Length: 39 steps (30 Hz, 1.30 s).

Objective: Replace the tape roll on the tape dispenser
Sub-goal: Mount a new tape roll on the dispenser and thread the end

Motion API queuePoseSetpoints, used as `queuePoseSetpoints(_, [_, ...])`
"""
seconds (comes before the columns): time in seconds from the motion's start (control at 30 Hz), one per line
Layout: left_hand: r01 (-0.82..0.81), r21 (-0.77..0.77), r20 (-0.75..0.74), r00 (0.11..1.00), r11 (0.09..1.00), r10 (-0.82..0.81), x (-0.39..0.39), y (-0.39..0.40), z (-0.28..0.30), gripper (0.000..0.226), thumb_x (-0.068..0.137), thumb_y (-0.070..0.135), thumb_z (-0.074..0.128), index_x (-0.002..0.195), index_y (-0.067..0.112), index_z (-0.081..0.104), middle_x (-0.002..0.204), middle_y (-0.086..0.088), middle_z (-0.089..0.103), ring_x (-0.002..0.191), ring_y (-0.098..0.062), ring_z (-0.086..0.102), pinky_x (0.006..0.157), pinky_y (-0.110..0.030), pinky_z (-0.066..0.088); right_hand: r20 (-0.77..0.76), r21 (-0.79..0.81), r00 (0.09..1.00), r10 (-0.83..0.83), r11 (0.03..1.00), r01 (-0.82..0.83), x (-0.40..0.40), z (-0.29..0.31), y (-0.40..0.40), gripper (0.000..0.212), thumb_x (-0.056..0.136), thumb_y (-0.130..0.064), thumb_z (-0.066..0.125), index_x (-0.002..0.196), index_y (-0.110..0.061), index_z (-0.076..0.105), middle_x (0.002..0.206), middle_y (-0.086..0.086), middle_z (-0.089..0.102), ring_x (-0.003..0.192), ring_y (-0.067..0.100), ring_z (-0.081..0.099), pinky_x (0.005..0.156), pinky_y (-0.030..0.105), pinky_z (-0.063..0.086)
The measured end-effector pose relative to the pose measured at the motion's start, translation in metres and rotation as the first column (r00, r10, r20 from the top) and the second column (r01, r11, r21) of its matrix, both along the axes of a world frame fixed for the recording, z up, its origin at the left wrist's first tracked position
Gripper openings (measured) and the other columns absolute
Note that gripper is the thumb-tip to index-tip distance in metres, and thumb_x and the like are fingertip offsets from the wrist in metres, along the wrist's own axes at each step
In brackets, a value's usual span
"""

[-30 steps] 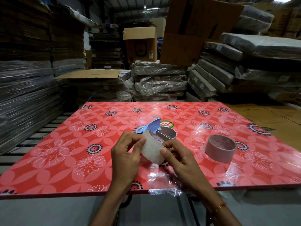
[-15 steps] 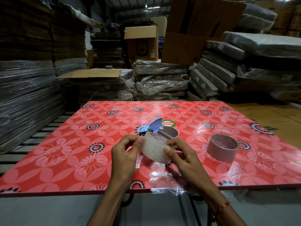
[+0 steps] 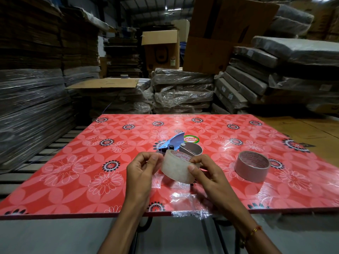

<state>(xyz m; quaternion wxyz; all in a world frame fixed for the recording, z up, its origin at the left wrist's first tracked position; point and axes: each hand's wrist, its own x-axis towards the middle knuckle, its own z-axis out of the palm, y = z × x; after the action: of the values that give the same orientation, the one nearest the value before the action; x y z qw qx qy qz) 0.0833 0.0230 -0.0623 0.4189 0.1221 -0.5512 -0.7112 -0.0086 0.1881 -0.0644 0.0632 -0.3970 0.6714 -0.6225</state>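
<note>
A clear tape roll [image 3: 176, 170] with a printed cardboard core is held just above the red floral table [image 3: 73, 171], near its front edge. My right hand [image 3: 207, 173] grips the roll's right side, thumb on the outer face. My left hand [image 3: 142, 167] pinches at the roll's left edge, where a thin clear strip hangs down. Just behind the roll lies the blue tape dispenser [image 3: 174, 143] with its metal hoop [image 3: 191, 149] on the table. A second roll, brownish [image 3: 252, 166], rests flat to the right.
Crumpled clear tape [image 3: 185, 198] sticks to the table's front edge. A green-and-red sticker [image 3: 190, 139] lies behind the dispenser. Wrapped bundles [image 3: 181, 92] and cardboard stacks [image 3: 31, 52] surround the table at the back and left.
The tape roll has tilted and turned slightly in my hands, and my left fingers have shifted along its left edge. The dispenser and the brownish roll stayed put.
</note>
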Motion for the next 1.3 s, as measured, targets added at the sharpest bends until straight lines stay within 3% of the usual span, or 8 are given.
queuePoseSetpoints(0.13, [0.060, 0.129, -0.009, 0.998, 0.990, -0.059, 0.000, -0.004, -0.002, 0.010, 0.091, 0.010, 0.064, 0.085, 0.005, 0.069, 0.091, -0.019, 0.072, 0.091, -0.032, 0.067, 0.092, -0.046, 0.053, -0.011, 0.001, 1.000, -0.007, 1.000, 0.007, 0.002, 0.002, 0.002, 0.009, 0.090, -0.035, 0.058, 0.095, -0.028, 0.060, 0.099, -0.005, 0.062, 0.088, 0.015, 0.060, 0.071, 0.023, 0.048])
queuePoseSetpoints(0.33, [0.135, 0.141, -0.038, 0.991, 0.981, -0.131, 0.006, -0.006, 0.003, 0.013, 0.083, 0.013, 0.068, 0.087, 0.001, 0.070, 0.093, -0.021, 0.073, 0.090, -0.027, 0.071, 0.084, -0.029, 0.061, -0.091, 0.057, 0.996, -0.025, 0.998, 0.031, 0.007, 0.002, -0.001, 0.031, 0.084, -0.043, 0.071, 0.092, -0.020, 0.052, 0.088, 0.009, 0.056, 0.073, 0.035, 0.058, 0.068, 0.059, 0.056])
queuePoseSetpoints(0.43, [0.160, 0.109, -0.027, 0.987, 0.981, -0.158, 0.013, -0.009, 0.006, 0.011, 0.084, 0.008, 0.067, 0.087, -0.002, 0.071, 0.093, -0.023, 0.073, 0.090, -0.027, 0.072, 0.089, -0.032, 0.060, -0.139, 0.046, 0.989, -0.046, 0.998, 0.053, 0.007, 0.001, -0.001, 0.031, 0.082, -0.045, 0.072, 0.089, -0.021, 0.053, 0.090, 0.006, 0.057, 0.078, 0.036, 0.061, 0.071, 0.061, 0.053])
queuePoseSetpoints(0.63, [0.213, -0.037, 0.034, 0.977, 0.976, -0.212, 0.033, -0.019, 0.008, 0.016, 0.079, 0.012, 0.070, 0.084, -0.002, 0.073, 0.091, -0.024, 0.075, 0.085, -0.028, 0.073, 0.079, -0.026, 0.060, -0.116, -0.019, 0.993, 0.004, 1.000, -0.007, 0.009, 0.004, 0.003, 0.026, 0.079, -0.036, 0.074, 0.089, -0.020, 0.057, 0.096, -0.002, 0.059, 0.085, 0.018, 0.063, 0.071, 0.040, 0.060])
queuePoseSetpoints(0.83, [0.150, -0.275, 0.187, 0.977, 0.950, -0.101, 0.033, -0.016, 0.010, 0.017, 0.081, 0.029, 0.067, 0.080, 0.013, 0.075, 0.082, 0.001, 0.075, 0.075, -0.008, 0.063, 0.067, -0.022, 0.049, -0.255, -0.029, 0.966, -0.043, 0.999, 0.036, 0.006, 0.007, 0.013, 0.025, 0.079, -0.039, 0.073, 0.089, -0.022, 0.058, 0.097, 0.000, 0.062, 0.092, 0.024, 0.061, 0.081, 0.050, 0.056])
queuePoseSetpoints(1.07, [0.178, -0.374, 0.219, 0.971, 0.910, -0.100, -0.013, -0.012, 0.032, 0.021, 0.094, 0.034, 0.064, 0.094, 0.015, 0.070, 0.097, -0.006, 0.071, 0.092, -0.037, 0.068, 0.076, -0.058, 0.059, -0.336, -0.051, 0.924, -0.180, 0.984, 0.173, -0.016, 0.025, 0.021, 0.029, 0.080, -0.042, 0.073, 0.088, -0.018, 0.058, 0.092, 0.001, 0.059, 0.088, 0.026, 0.060, 0.081, 0.049, 0.057])
queuePoseSetpoints(1.2, [0.205, -0.560, 0.248, 0.966, 0.803, -0.074, -0.045, -0.025, 0.047, 0.019, 0.100, 0.023, 0.055, 0.098, 0.010, 0.068, 0.088, 0.017, 0.068, 0.088, -0.004, 0.062, 0.079, -0.020, 0.047, -0.360, -0.025, 0.896, -0.260, 0.963, 0.270, -0.041, 0.035, 0.014, 0.032, 0.078, -0.051, 0.071, 0.085, -0.023, 0.056, 0.091, -0.001, 0.058, 0.089, 0.025, 0.060, 0.082, 0.052, 0.056])
queuePoseSetpoints(1.3, [0.241, -0.605, 0.337, 0.941, 0.759, -0.029, -0.063, -0.035, 0.044, 0.016, 0.098, 0.032, 0.051, 0.089, 0.023, 0.061, 0.094, 0.010, 0.072, 0.092, -0.016, 0.065, 0.084, -0.042, 0.046, -0.409, -0.007, 0.876, -0.257, 0.961, 0.278, -0.056, 0.038, 0.006, 0.037, 0.078, -0.054, 0.070, 0.086, -0.020, 0.056, 0.092, -0.002, 0.056, 0.089, 0.026, 0.058, 0.080, 0.056, 0.053])
